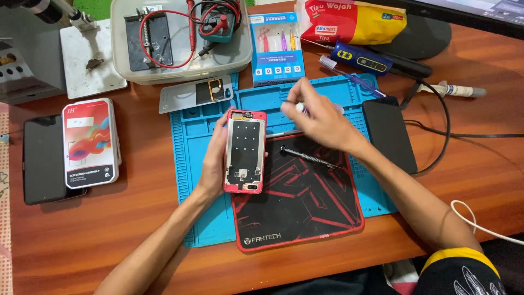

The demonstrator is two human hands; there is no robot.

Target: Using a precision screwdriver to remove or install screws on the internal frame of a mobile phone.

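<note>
Phone frame [245, 151], red-edged, opened, back up: centre of head view, over blue work mat [191, 147] edge. Left hand [215, 158] clamped round its left side. Right hand [322, 123] at 1 o'clock, fingers pinched on small white-tipped tool, blurred. Step, judged: mid-disassembly, tool being readied. Next needs steady aim at frame. Screwdriver [305, 157] on black-red pad [297, 207], 3 o'clock. Black slab [388, 134] farther right; boxed screen part [90, 142] at 9 o'clock. Nothing blocks.

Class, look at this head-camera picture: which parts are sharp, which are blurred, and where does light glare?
Head view: the right hand is smeared by motion blur; the left hand and the red phone frame it holds stay sharp; soft glare shows on the wooden table; lighting is even, with shadows faint.
</note>
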